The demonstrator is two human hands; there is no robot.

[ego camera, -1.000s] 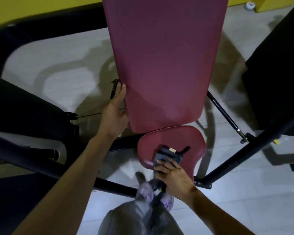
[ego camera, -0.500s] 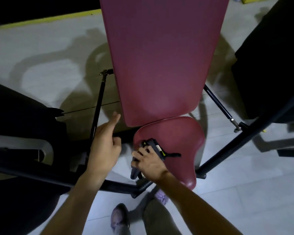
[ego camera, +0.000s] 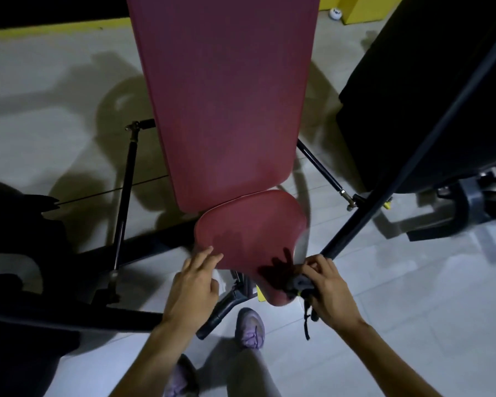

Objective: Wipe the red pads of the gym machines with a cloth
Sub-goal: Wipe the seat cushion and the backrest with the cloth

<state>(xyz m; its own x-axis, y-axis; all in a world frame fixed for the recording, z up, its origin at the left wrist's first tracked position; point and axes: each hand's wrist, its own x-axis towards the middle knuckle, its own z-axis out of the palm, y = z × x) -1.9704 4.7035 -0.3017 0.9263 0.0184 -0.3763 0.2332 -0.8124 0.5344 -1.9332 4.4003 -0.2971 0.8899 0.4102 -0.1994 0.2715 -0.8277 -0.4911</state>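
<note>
Dark bunched cloth (ego camera: pixel 298 283) gripped by R hand (ego camera: pixel 331 290) on red seat pad (ego camera: pixel 249 230); L hand (ego camera: pixel 194 285) loose, empty

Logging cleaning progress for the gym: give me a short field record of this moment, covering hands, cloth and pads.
left hand: fingers relaxed, tips at the left front edge of the seat pad
right hand: grips the dark cloth
cloth: bunched against the seat pad's right front edge, a strap dangling below
seat pad: red, just below the back pad
back pad: long, red, no hand on it
floor: pale tiles
</note>
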